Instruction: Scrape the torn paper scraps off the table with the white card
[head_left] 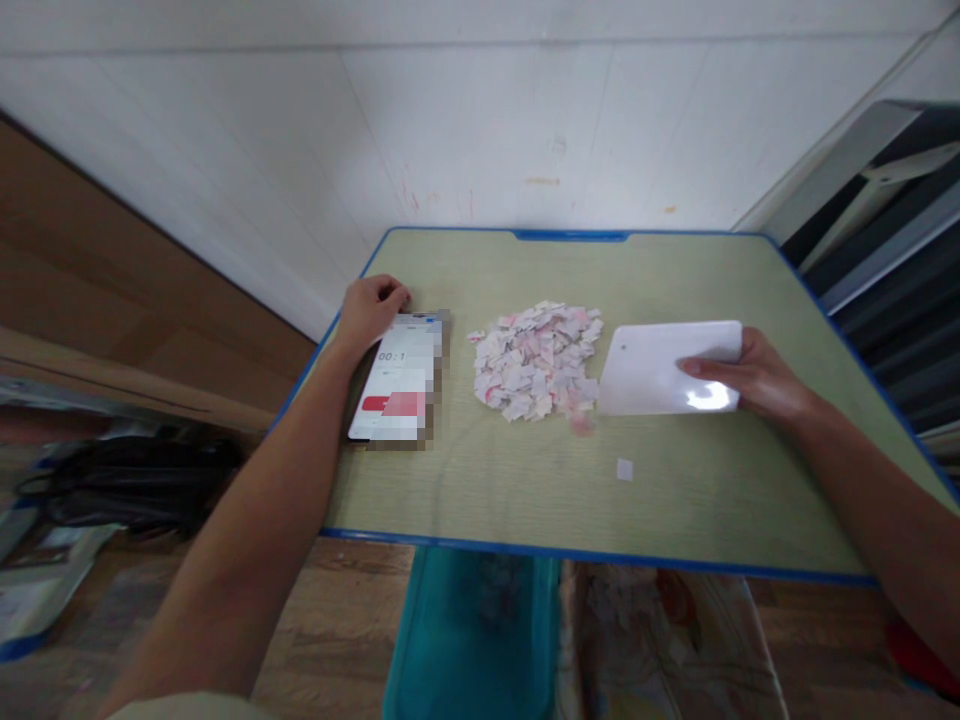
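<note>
My right hand (765,375) grips the right end of a white plastic scraper (649,370), a flat glossy sheet with a small hole, thumb across its face. Its left edge is beside a heap of small torn paper pieces (536,360), white and pinkish. One paper scrap (625,469) lies apart in front of the scraper. On the left, my left hand (373,308) rests with curled fingers at the top of a phone (397,370) lying on the table; nothing shows in its fingers. The phone's screen has a timer and a red button, partly pixelated.
The table (465,490) has a blue rim and stands against a white wall. Below its front edge are a teal bin (472,640) and an open container (667,640) with paper pieces inside. A dark bag (135,480) lies at left.
</note>
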